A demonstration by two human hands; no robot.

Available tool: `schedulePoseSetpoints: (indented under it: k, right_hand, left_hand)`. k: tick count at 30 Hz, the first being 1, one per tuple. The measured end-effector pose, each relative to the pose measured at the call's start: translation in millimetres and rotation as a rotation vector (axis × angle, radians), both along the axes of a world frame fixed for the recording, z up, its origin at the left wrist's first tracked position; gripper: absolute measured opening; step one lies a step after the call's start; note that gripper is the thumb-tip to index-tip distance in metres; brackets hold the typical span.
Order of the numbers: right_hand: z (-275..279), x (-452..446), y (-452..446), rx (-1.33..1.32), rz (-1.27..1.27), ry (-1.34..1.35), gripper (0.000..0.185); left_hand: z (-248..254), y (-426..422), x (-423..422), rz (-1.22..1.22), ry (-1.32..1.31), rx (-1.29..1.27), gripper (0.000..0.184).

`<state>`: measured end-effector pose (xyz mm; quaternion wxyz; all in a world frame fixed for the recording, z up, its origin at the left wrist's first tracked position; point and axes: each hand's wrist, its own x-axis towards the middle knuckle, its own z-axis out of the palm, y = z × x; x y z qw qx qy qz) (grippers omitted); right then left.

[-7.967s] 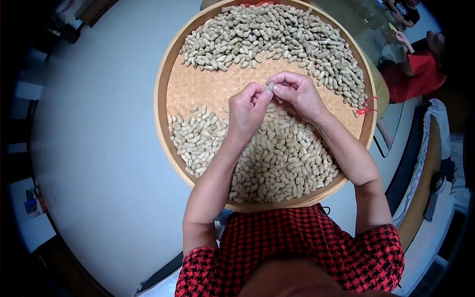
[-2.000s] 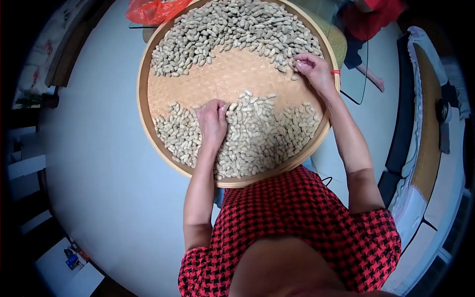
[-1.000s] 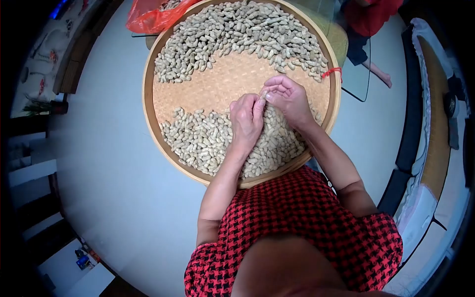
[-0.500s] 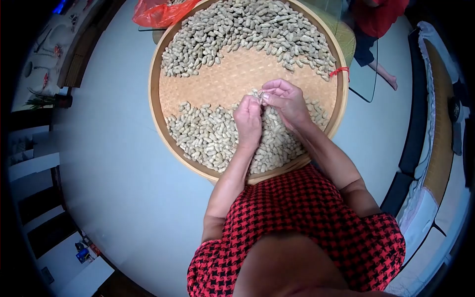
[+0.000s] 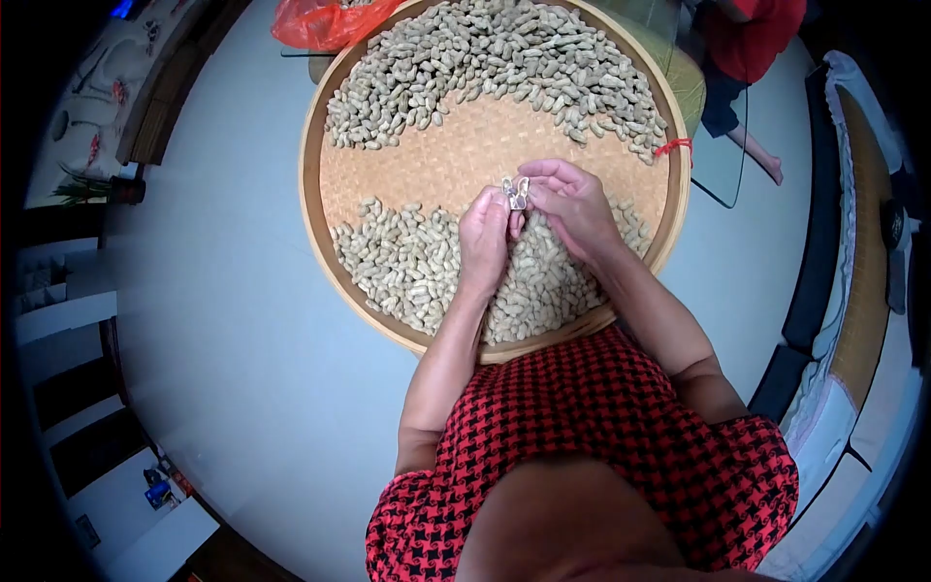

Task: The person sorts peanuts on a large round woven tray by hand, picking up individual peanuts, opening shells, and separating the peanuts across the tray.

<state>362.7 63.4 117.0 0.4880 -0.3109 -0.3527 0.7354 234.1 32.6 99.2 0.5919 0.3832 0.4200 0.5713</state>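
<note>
Between my fingertips is a peanut shell (image 5: 516, 193), split apart with its pale inside showing. My left hand (image 5: 485, 238) pinches its left side, and my right hand (image 5: 574, 206) pinches its right side. Both hands are over the round woven tray (image 5: 485, 141). A curved band of unshelled peanuts (image 5: 504, 48) lies along the tray's far side. A second pile of peanuts (image 5: 402, 262) covers the near side, partly hidden under my hands and forearms. Bare woven surface shows between the two piles.
A red plastic bag (image 5: 325, 24) sits beyond the tray at the upper left. A red tie (image 5: 673, 146) hangs on the tray's right rim. Another person in a red top (image 5: 752, 44) is at the upper right. A sofa (image 5: 858, 242) runs along the right.
My right hand has come from the tray's right side to meet my left hand. The peanut between them, whole-looking earlier, is now split open. The view has shifted slightly.
</note>
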Motion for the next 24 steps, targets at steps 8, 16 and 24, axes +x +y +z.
schedulePoseSetpoints:
  k: [8, 16, 24]
  right_hand:
    - [-1.0, -3.6, 0.9, 0.120, 0.119, -0.264, 0.022]
    - [59.5, -73.0, 140.7, 0.255, 0.146, -0.353, 0.013]
    - [24.3, -106.2, 109.8, 0.844, 0.095, -0.649, 0.027]
  left_hand:
    - [-7.0, -5.3, -8.7, -0.038, 0.248, -0.012, 0.034]
    - [-17.6, -20.3, -28.3, 0.219, 0.146, 0.001, 0.035]
    - [-20.1, -35.1, -28.9, 0.258, 0.331, -0.056, 0.027]
